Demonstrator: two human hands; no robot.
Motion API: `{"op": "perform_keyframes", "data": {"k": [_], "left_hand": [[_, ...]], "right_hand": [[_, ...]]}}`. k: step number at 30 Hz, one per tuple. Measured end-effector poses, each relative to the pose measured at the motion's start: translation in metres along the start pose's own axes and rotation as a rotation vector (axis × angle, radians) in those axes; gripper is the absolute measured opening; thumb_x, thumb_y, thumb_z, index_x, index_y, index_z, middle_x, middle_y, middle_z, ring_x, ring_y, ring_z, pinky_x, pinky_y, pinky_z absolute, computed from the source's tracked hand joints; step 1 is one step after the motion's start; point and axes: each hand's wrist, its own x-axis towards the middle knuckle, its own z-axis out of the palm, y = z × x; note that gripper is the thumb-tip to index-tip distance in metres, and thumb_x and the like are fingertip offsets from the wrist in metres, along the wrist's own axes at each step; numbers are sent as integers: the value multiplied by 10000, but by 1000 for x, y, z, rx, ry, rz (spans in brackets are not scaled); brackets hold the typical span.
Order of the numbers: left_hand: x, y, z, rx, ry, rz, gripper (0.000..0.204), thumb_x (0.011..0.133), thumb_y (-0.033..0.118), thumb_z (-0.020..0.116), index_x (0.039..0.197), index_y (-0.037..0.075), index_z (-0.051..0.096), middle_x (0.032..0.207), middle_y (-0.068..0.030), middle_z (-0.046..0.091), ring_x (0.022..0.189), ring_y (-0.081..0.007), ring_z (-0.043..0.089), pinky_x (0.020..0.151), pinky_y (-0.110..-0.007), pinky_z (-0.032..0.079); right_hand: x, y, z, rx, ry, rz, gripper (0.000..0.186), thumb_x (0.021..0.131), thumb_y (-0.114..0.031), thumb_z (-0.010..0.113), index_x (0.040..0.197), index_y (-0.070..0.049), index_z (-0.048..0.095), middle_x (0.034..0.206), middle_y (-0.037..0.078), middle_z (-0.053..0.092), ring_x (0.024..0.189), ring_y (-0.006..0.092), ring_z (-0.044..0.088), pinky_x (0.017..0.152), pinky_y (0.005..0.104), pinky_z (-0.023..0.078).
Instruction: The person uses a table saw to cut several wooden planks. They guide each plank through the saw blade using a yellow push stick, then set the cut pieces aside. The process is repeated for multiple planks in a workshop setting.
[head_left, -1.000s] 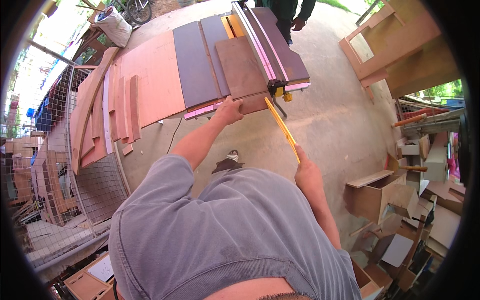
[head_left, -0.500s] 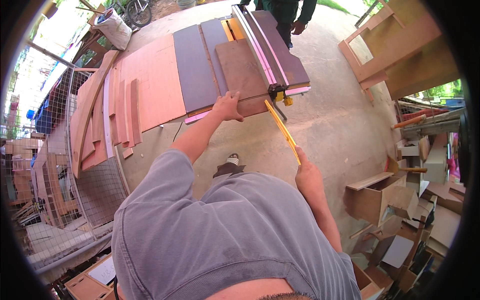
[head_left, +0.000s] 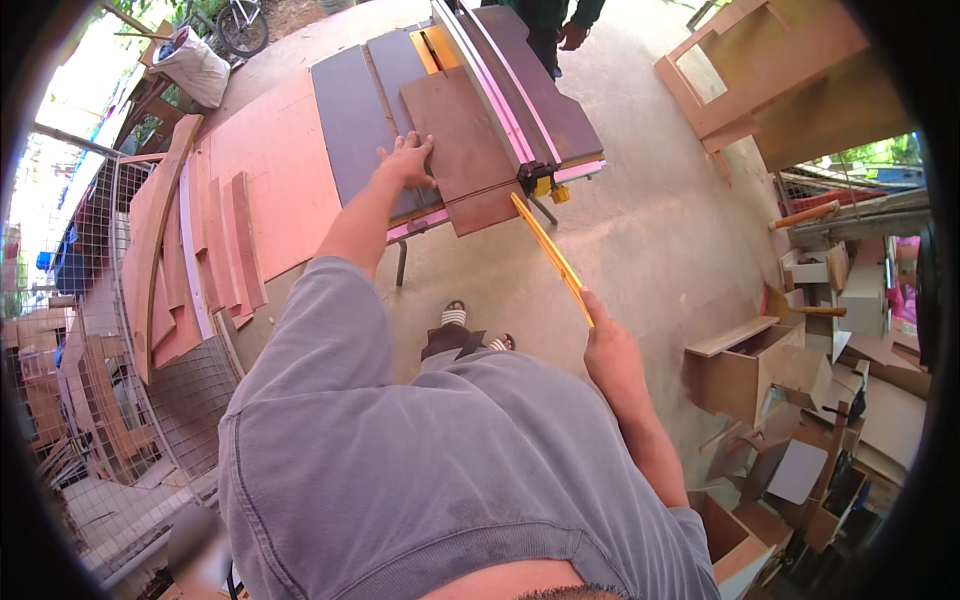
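Observation:
A flat brown wooden board point(head_left: 460, 140) lies on the dark table of a table saw point(head_left: 350, 112), beside the long rip fence point(head_left: 490, 90). Its near end overhangs the table's front edge. Spread fingers of my left hand point(head_left: 406, 164) rest at the board's left edge, partly on the saw table. My right hand point(head_left: 612, 345) is closed round the lower end of a thin yellow push stick point(head_left: 552, 252). The stick's far tip is at the board's near right corner; whether it touches cannot be told. A yellow throat plate point(head_left: 434, 50) shows beyond the board.
Left of the saw, a pinkish plywood panel point(head_left: 275, 160) carries several wood strips point(head_left: 240, 240), beside a wire mesh fence point(head_left: 130, 330). Another person point(head_left: 545, 35) stands past the saw. Wooden boxes point(head_left: 735, 375) and offcuts lie on the right; a large panel point(head_left: 780, 70) stands behind.
My left hand has moved forward along the board's left edge. The whole view has shifted slightly, and my second foot now shows. My right hand still holds the push stick near the board's corner.

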Motion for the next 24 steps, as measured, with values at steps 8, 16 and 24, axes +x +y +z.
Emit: {"op": "perform_keyframes", "data": {"k": [8,16,24], "left_hand": [[-3,-2,3,-19,84,-31,956,855,477,788,1636,378,246,1742,-70,109,1594,-325,151,1212,-702,184],[9,-15,6,-5,143,46,941,839,517,780,1625,348,291,1731,-67,174,1585,-283,206,1207,-697,196],[27,-35,18,-26,285,142,934,813,567,772,1607,322,345,1700,-87,279,1564,-274,275,1204,-687,201]], "right_hand": [[6,-5,-3,14,-18,41,632,969,-11,483,1549,-252,415,914,263,671,857,473,655,743,565,511],[10,-19,-7,69,-31,137,651,967,-26,509,1548,-304,417,999,269,671,935,456,659,806,551,512],[18,-38,-8,71,68,117,632,957,-10,521,1525,-282,468,975,266,670,927,460,653,806,545,506]]}}
